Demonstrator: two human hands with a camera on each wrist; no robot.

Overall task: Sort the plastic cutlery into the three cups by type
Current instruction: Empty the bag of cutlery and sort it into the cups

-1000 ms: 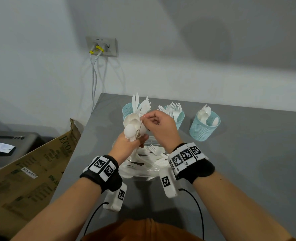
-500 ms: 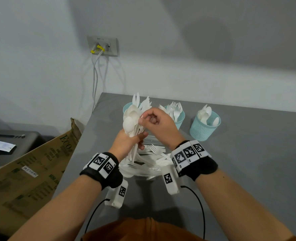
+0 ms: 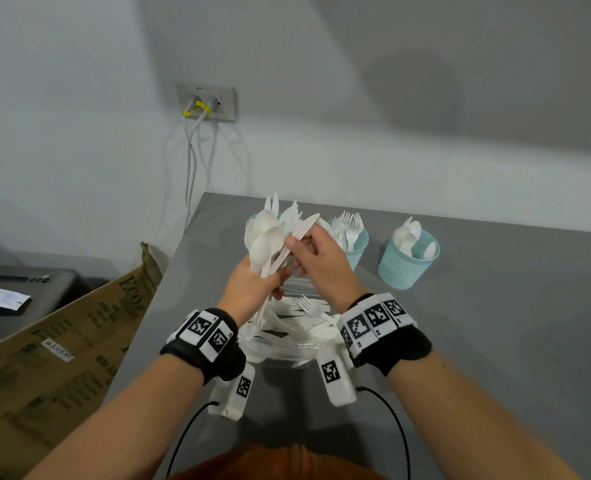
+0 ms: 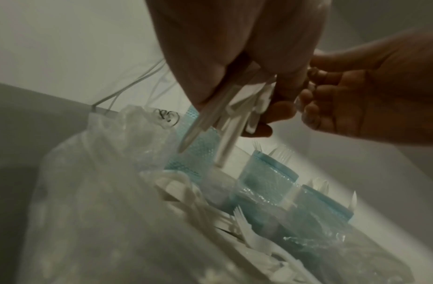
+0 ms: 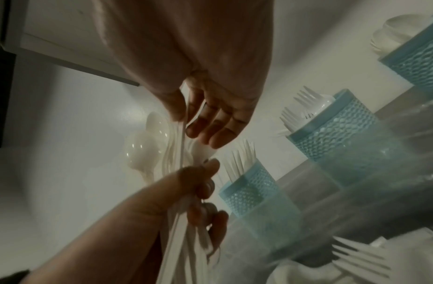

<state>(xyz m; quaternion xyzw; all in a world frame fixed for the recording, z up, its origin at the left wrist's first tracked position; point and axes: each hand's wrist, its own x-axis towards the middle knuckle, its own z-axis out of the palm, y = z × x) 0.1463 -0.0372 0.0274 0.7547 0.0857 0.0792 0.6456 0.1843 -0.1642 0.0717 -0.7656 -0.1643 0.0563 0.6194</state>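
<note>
Several spoons [image 3: 264, 245] upright, bowls up, left hand [image 3: 252, 291]

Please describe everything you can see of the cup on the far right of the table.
The cup is light blue plastic with a mesh-like wall of small holes. It stands upright on the grey table, apart from the other cups and from both hands. Several white spoons stand inside it, bowls up.

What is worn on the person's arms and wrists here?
Bare forearms, no sleeves. Each wrist carries a black band ringed with white blocks bearing black square markers. A white camera unit hangs under each wrist, trailing a thin black cable.
</note>
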